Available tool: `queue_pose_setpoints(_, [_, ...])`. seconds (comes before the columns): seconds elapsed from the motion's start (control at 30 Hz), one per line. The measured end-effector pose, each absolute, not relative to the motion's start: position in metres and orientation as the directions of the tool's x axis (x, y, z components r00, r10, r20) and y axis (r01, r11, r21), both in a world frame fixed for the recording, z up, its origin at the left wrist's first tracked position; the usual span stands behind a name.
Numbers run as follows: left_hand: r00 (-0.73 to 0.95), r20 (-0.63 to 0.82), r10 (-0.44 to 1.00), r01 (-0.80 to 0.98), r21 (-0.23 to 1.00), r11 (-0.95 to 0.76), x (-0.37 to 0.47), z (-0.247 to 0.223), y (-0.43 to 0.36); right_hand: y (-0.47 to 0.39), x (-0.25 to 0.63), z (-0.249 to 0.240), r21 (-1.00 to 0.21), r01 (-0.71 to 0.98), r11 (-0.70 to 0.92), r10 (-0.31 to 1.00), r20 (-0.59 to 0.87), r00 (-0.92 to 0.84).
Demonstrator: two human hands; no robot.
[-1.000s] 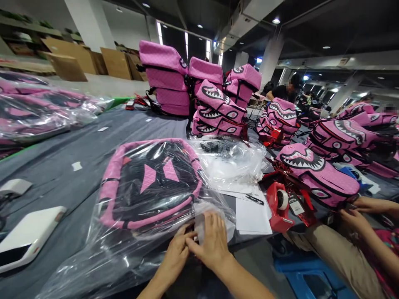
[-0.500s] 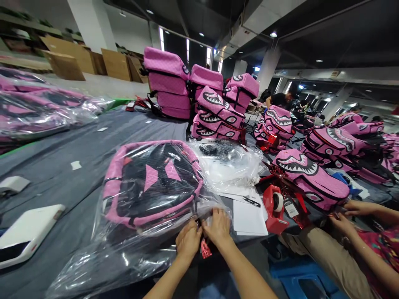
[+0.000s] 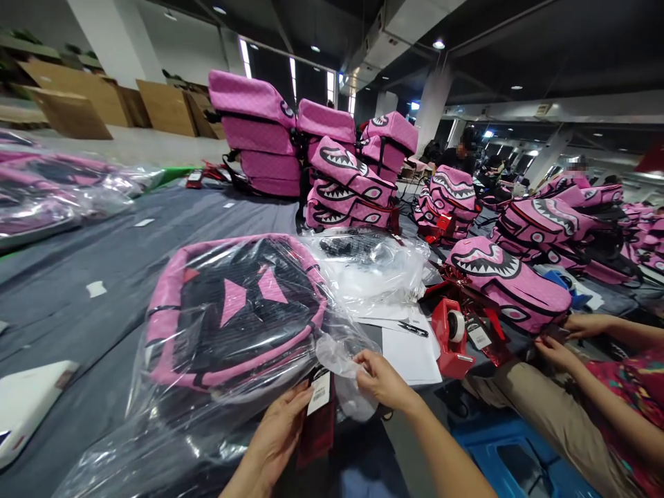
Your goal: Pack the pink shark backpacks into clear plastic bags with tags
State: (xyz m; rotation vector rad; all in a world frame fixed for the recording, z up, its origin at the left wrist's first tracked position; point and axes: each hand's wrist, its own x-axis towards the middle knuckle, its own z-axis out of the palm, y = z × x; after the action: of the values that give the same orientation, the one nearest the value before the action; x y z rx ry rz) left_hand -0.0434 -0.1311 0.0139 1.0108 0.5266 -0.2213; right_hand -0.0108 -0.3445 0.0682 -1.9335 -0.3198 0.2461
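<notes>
A pink and black backpack lies in a clear plastic bag on the dark cloth of the table. Below its near right corner, my left hand pinches a red and black tag with a white barcode label. The fingers of my right hand are closed on the plastic bag's edge, just right of the tag. Behind the right hand are white papers with a black pen on top.
A red tape dispenser stands right of the papers. Pink backpacks are stacked behind, others lie bagged at far left. A white device sits at lower left. Another person's hands are at the right, above a blue stool.
My hands have moved apart, the left one lower and leftward. The tag's white label now shows between them, and my right hand has lifted the plastic edge. The view has shifted right.
</notes>
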Motion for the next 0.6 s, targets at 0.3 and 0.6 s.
queue_pose_setpoints(0.3, [0.857,-0.502,-0.118,0.455,0.628,0.632,-0.041,0.041,-0.15,-0.326,-0.035,0.062,-0.961,-0.255,0.105,0.383,-0.198,0.902])
queue_pose_setpoints(0.6, [0.89,-0.455,-0.021,0.414,0.788,0.455,-0.044,0.015,-0.16,-0.338,-0.05,0.039,-0.948,-0.305,0.084,0.271,-0.273,0.923])
